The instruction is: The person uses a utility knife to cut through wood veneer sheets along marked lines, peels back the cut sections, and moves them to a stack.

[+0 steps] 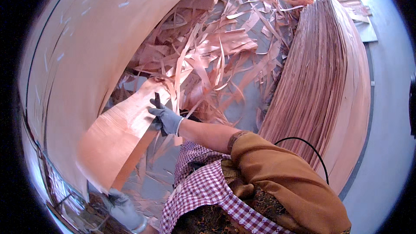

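A curved piece of thin wood veneer point(119, 132) bends down from the left toward me, its surface bright and reddish. My left hand point(125, 211), in a grey glove and slightly blurred, grips its lower corner, with the fingertips partly hidden by the sheet. My right hand point(167, 118), also gloved, is closed around a dark, narrow, blade-like tool point(157, 99) at the veneer's right edge. The tool's tip points away from me, and its other end shows below the hand. Large pale veneer sheets point(93, 39) rise along the left side.
Torn veneer strips and scraps point(216, 56) lie heaped on the grey floor point(236, 104) ahead. At the right stands a tall stack of veneer sheets point(310, 73) with ragged edges. A black cable point(305, 141) loops between my right sleeve and that stack. Flat boards point(355, 13) lie at the far right.
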`<state>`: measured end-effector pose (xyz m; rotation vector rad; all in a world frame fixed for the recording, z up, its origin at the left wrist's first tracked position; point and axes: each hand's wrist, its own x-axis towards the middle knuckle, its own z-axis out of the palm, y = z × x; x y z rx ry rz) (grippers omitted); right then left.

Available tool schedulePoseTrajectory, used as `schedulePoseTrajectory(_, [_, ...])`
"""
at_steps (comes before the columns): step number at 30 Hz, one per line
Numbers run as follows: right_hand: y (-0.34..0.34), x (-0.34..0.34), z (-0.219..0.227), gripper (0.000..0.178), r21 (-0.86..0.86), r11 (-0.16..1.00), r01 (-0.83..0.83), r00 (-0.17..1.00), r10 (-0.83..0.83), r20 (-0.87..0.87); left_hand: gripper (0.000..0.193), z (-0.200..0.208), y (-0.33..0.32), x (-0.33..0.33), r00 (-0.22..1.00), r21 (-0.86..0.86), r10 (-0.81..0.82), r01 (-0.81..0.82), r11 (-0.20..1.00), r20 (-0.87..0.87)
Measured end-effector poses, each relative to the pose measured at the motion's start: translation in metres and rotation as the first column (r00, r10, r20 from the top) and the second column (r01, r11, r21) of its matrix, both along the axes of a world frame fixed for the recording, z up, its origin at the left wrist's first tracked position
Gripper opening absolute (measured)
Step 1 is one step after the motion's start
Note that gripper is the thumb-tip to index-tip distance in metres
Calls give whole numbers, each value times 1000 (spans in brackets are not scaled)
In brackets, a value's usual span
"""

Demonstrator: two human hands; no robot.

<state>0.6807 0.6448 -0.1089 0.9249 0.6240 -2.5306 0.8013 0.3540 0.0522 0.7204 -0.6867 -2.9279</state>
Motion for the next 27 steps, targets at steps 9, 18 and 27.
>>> schedulePoseTrajectory(9, [52,-14,5,33,363,923,124,922,27,-385,27,-40,12,8,940,-310,-10,123,943,340])
schedulePoseTrajectory(18, [317,-87,127,23,829,-340,444,736,666,-121,47,-17,122,-106,607,103,-794,789,606,18])
schedulePoseTrajectory(27, [399,-112,282,31,926,-67,371,784,557,-274,40,-68,75,-64,746,-349,-602,665,660,285])
